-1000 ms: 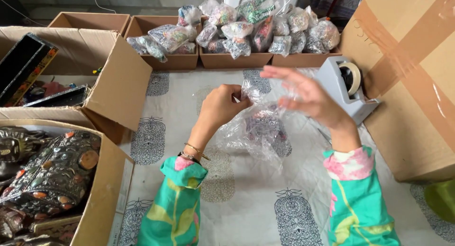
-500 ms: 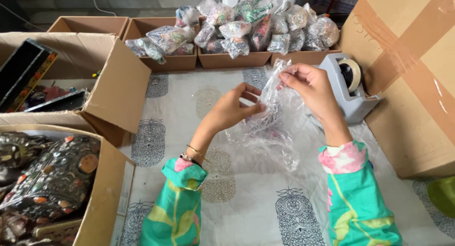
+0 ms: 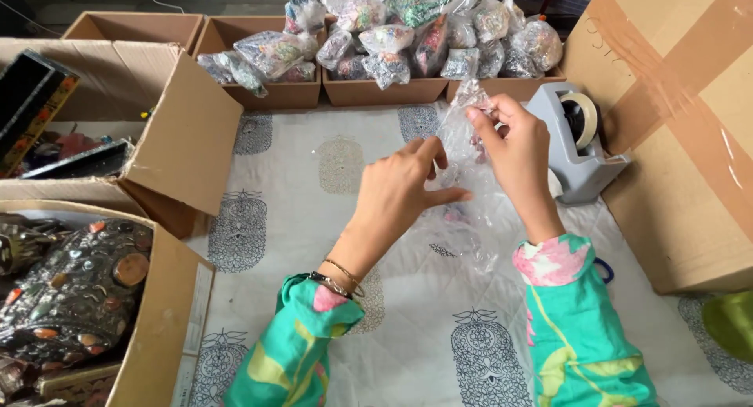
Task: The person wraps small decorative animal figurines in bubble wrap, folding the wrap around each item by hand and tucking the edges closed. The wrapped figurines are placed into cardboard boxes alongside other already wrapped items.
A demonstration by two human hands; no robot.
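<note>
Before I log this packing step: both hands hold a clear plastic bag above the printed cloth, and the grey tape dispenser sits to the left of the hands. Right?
Not quite. In the head view the left hand and right hand do hold the clear plastic bag above the printed cloth, but the grey tape dispenser sits to their right, not left.

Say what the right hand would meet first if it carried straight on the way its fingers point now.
The right hand grips the top of a clear plastic bag, fingers pointing up and away. Straight on, it would probably reach the cardboard box of wrapped bundles at the cloth's far edge; depth is hard to judge from this view.
</note>
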